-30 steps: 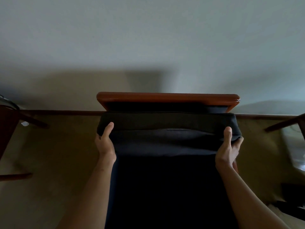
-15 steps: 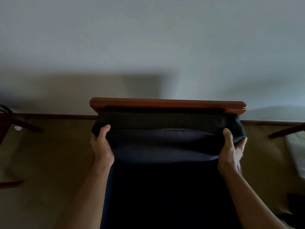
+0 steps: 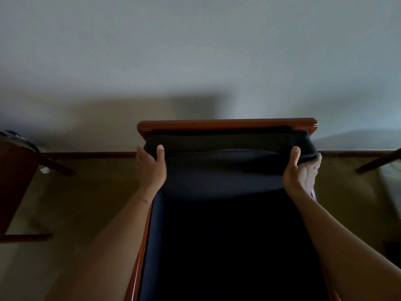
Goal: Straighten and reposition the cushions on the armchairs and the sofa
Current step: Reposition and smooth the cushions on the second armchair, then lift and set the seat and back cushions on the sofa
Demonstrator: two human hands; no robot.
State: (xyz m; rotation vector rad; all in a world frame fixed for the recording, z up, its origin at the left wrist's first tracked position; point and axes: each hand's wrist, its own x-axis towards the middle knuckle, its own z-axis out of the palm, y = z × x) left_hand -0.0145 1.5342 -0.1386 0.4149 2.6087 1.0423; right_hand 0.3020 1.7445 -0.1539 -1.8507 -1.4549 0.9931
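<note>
A black back cushion (image 3: 225, 161) leans against the reddish wooden top rail (image 3: 225, 123) of an armchair in front of me. My left hand (image 3: 150, 167) grips the cushion's upper left corner, thumb on its front face. My right hand (image 3: 300, 172) grips the upper right corner the same way, fingers wrapped behind the edge. Below the back cushion lies the dark seat cushion (image 3: 234, 246), stretching toward me between my forearms. The chair's wooden side frame (image 3: 138, 257) shows along the left edge.
A pale wall rises behind the chair, with a dark skirting board (image 3: 91, 154) at its foot. Dark wooden furniture (image 3: 15, 185) stands at the left edge, and another wooden piece (image 3: 377, 162) pokes in at the right. Olive-brown floor lies on both sides.
Both hands have stayed on the cushion's top corners while it was pushed up and back, closer under the wooden top rail. The view has shifted nearer to the chair.
</note>
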